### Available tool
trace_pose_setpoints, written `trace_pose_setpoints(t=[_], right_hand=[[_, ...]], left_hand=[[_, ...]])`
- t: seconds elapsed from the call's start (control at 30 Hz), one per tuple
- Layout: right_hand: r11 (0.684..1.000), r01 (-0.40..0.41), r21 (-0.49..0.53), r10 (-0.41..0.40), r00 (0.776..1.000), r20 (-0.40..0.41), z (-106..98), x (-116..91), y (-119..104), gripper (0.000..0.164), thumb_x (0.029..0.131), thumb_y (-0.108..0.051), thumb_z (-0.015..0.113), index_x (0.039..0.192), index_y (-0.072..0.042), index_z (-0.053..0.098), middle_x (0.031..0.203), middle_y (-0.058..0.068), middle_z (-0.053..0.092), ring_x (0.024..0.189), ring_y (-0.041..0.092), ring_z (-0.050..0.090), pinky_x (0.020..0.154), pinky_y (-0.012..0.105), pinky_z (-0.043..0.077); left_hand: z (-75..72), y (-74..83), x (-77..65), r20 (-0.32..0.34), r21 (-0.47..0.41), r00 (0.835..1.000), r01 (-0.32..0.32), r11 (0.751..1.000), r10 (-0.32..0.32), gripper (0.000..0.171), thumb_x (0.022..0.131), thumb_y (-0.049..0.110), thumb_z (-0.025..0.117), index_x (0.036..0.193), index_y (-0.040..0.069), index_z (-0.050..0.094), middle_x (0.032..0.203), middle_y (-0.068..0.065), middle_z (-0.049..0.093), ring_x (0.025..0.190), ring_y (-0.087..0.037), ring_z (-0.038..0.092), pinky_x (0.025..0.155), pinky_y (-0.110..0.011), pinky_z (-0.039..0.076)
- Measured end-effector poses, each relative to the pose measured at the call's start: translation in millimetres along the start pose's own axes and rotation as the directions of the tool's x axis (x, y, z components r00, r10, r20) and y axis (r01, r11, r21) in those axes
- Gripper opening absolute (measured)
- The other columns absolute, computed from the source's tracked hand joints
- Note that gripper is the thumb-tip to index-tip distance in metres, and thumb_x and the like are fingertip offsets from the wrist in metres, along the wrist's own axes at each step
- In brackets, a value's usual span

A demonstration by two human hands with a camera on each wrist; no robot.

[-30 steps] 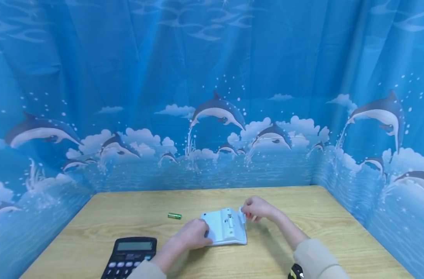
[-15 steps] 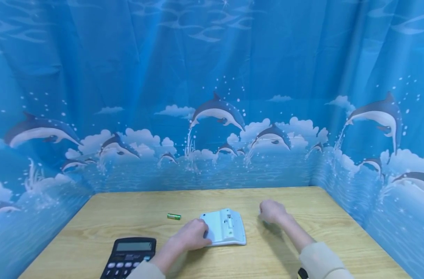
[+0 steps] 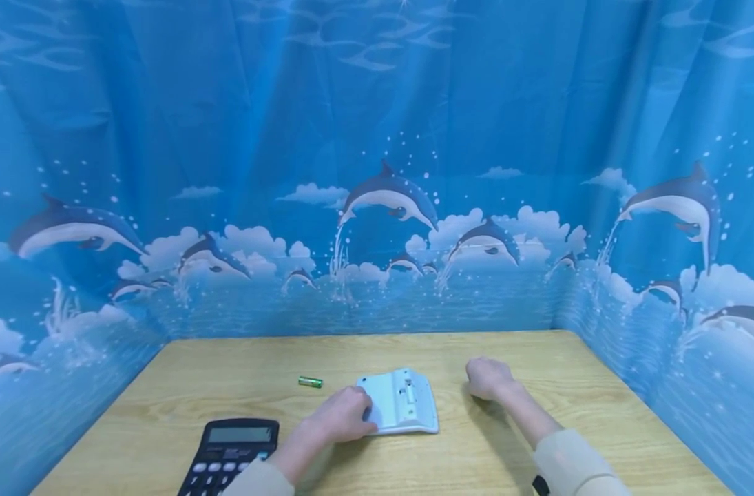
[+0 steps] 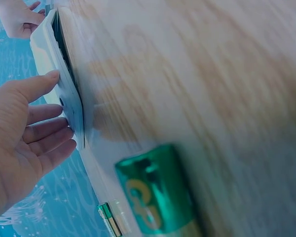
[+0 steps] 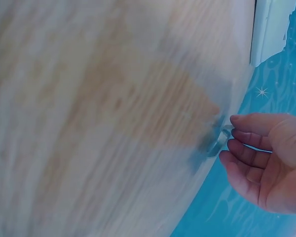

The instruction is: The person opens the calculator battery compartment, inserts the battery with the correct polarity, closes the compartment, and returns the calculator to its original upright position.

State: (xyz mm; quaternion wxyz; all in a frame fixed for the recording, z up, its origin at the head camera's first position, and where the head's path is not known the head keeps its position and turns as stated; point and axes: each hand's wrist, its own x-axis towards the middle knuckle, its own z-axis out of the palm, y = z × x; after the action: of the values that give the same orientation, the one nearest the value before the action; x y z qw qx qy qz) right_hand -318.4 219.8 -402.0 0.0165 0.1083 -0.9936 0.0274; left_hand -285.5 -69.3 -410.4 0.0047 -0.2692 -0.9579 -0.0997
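A white calculator (image 3: 385, 406) lies face down, the battery compartment (image 3: 409, 394) in its back uncovered. My left hand (image 3: 346, 415) grips its left end, thumb on the near edge; the left wrist view shows this hand (image 4: 24, 133) at the calculator's edge (image 4: 64, 84). To the right, my right hand (image 3: 489, 378) is low at the tabletop. The right wrist view has the right hand (image 5: 266, 158) pinching a small pale battery cover (image 5: 221, 142) between thumb and fingertips, right at the table surface.
A green battery (image 3: 310, 381) lies left of the white calculator. Another green battery (image 4: 155, 192) looms close in the left wrist view. A black calculator (image 3: 234, 451) sits at the front left. A blue dolphin curtain (image 3: 377, 172) hangs round the wooden table (image 3: 228, 372).
My right hand has pulled the battery cover off the white calculator's right side and carried it right, down to the tabletop. My left hand has stayed on the calculator.
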Motion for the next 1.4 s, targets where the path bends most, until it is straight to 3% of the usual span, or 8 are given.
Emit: trace_pose_setpoints(t=[0.37, 0.77, 0.9, 1.07, 1.2, 1.4], right_hand=[[1.000, 0.013, -0.009, -0.012, 0.999, 0.038, -3, -2, -1, 0.023, 0.081, -0.006, 0.058, 0.061, -0.009, 0.047, 0.057, 0.003, 0.045, 0.055, 0.018, 0.043, 0.052, 0.038, 0.044], [0.994, 0.031, 0.102, -0.034, 0.999, 0.020, -4, -2, -7, 0.020, 0.080, -0.013, 0.064, 0.065, -0.013, 0.051, 0.061, -0.002, 0.048, 0.057, 0.015, 0.045, 0.052, 0.032, 0.039], [0.965, 0.089, 0.248, -0.106, 0.993, 0.058, -5, -2, -15, 0.016, 0.080, -0.018, 0.069, 0.072, -0.014, 0.055, 0.065, -0.003, 0.051, 0.059, 0.014, 0.048, 0.055, 0.031, 0.042], [0.894, 0.217, 0.392, -0.258, 0.965, 0.053, -3, -3, -23, 0.020, 0.078, -0.019, 0.072, 0.088, -0.006, 0.062, 0.076, -0.001, 0.057, 0.070, 0.015, 0.053, 0.064, 0.034, 0.047], [0.857, 0.303, 0.417, -0.339, 0.941, 0.015, 1, -3, -28, 0.029, 0.074, -0.020, 0.075, 0.094, -0.003, 0.063, 0.085, 0.002, 0.062, 0.078, 0.019, 0.057, 0.071, 0.035, 0.048], [0.841, 0.387, 0.378, -0.415, 0.910, -0.008, 4, -11, -38, 0.036, 0.073, -0.020, 0.077, 0.099, -0.001, 0.063, 0.094, 0.006, 0.064, 0.087, 0.023, 0.060, 0.077, 0.034, 0.049]], left_hand=[[0.7, -0.6, 0.2, 0.015, 0.002, 1.000, 0.007, 1.000, -0.007, 0.031, 0.075, 0.033, 0.075, 0.094, 0.009, 0.069, 0.079, 0.003, 0.057, 0.069, -0.006, 0.049, 0.065, -0.024, 0.047], [2.4, -1.1, -1.0, 0.003, 0.015, 1.000, -0.027, 1.000, 0.027, 0.028, 0.076, 0.032, 0.074, 0.092, 0.010, 0.069, 0.080, 0.002, 0.058, 0.069, -0.006, 0.049, 0.065, -0.023, 0.047], [2.3, -1.1, -0.6, 0.008, 0.008, 1.000, -0.021, 1.000, 0.021, 0.030, 0.076, 0.032, 0.074, 0.095, 0.009, 0.069, 0.082, 0.002, 0.059, 0.072, -0.006, 0.052, 0.068, -0.024, 0.048], [1.8, -1.2, -0.7, 0.005, 0.017, 1.000, -0.007, 1.000, 0.007, 0.032, 0.076, 0.032, 0.074, 0.097, 0.010, 0.069, 0.086, 0.001, 0.060, 0.077, -0.008, 0.055, 0.072, -0.026, 0.049], [1.8, -1.2, -0.8, 0.000, 0.023, 1.000, 0.000, 1.000, 0.000, 0.032, 0.075, 0.033, 0.075, 0.098, 0.010, 0.069, 0.086, 0.001, 0.060, 0.078, -0.009, 0.055, 0.072, -0.026, 0.049], [2.2, -2.1, -0.6, 0.010, 0.013, 1.000, -0.011, 1.000, 0.011, 0.033, 0.076, 0.033, 0.074, 0.098, 0.009, 0.069, 0.084, 0.001, 0.059, 0.074, -0.007, 0.053, 0.069, -0.024, 0.048]])
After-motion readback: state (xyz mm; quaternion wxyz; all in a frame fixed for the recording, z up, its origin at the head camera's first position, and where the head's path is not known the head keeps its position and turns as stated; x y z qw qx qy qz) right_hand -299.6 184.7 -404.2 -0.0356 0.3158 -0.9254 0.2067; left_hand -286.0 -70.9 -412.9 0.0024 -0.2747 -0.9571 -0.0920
